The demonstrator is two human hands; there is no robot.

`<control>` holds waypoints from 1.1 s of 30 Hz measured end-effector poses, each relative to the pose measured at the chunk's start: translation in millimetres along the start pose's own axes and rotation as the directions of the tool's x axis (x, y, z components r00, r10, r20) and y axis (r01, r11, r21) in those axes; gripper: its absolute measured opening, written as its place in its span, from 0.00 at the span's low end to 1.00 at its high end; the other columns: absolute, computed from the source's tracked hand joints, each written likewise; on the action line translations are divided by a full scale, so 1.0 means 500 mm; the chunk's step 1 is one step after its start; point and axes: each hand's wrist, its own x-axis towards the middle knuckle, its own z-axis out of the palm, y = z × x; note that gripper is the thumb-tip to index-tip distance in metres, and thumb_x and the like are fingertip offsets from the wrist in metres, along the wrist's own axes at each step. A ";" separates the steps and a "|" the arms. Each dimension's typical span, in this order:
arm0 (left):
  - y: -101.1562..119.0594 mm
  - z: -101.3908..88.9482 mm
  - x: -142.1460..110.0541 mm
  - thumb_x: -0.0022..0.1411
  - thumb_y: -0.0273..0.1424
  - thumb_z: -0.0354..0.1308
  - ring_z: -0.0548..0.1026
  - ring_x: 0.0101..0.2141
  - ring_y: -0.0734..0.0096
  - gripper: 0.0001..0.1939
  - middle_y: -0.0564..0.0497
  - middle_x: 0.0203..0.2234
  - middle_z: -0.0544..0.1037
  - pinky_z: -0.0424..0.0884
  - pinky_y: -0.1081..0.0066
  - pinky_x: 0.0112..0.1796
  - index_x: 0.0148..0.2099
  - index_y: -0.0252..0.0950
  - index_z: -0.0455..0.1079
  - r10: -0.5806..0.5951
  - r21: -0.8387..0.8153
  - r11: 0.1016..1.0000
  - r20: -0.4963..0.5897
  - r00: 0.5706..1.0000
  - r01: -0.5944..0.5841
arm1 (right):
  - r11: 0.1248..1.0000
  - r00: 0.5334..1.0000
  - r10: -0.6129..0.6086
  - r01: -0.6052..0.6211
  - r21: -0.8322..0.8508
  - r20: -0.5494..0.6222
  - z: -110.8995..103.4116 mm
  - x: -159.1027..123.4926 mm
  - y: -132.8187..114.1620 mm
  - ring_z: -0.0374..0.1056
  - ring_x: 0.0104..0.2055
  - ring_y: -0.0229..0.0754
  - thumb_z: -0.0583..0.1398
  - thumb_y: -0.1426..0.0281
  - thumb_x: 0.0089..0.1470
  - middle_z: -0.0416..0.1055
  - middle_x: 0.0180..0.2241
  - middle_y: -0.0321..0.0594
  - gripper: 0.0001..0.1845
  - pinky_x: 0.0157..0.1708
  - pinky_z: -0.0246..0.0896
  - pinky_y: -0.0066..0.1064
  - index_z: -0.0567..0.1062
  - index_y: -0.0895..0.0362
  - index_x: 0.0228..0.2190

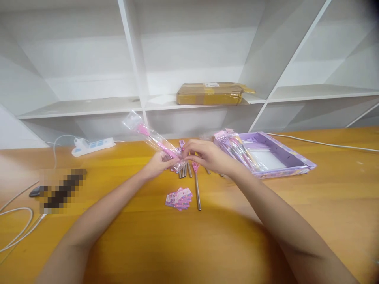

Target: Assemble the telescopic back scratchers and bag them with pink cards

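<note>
Above the tabletop (133, 236), the left hand (157, 165) grasps a clear sleeve (132, 119) around a pink item (166, 149), apparently steadying it while the right hand's (209, 155) fingers pinch its near end; cards (179, 198) lie close, probably within easy reach.

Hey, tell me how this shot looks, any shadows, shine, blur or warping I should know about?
Head view: soft dark shadow on the wooden table below the cards, whose print is too soft to read; head view: bright shine on the clear sleeve; head view: shelf dividers splay toward the top, perhaps lens stretch; head view: dark top right corner, pixelated patch at left.
</note>
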 end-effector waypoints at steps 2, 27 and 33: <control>-0.008 0.003 0.000 0.51 0.55 0.79 0.84 0.31 0.60 0.29 0.42 0.31 0.86 0.80 0.65 0.34 0.38 0.33 0.84 -0.027 -0.055 0.998 0.025 0.999 0.028 | 0.999 0.999 0.039 -0.039 -0.003 0.017 0.009 0.001 0.001 0.74 0.43 0.44 0.61 0.64 0.74 0.78 0.43 0.42 0.08 0.47 0.68 0.37 0.78 0.54 0.41; -0.007 0.006 -0.014 0.58 0.47 0.77 0.81 0.32 0.65 0.21 0.44 0.32 0.82 0.79 0.67 0.35 0.40 0.33 0.82 -0.015 0.046 0.999 0.223 0.975 0.005 | 0.884 0.901 0.380 -0.420 0.203 0.211 0.043 0.005 0.008 0.69 0.33 0.39 0.65 0.50 0.67 0.77 0.35 0.38 0.20 0.34 0.62 0.31 0.73 0.55 0.40; -0.087 0.000 -0.080 0.70 0.53 0.64 0.75 0.25 0.68 0.24 0.49 0.26 0.80 0.71 0.71 0.29 0.37 0.35 0.80 -0.099 0.322 0.947 0.262 0.960 0.010 | 0.754 0.868 0.407 -0.495 0.433 0.283 0.163 -0.073 0.028 0.60 0.29 0.36 0.63 0.37 0.62 0.64 0.26 0.30 0.33 0.30 0.55 0.29 0.70 0.55 0.32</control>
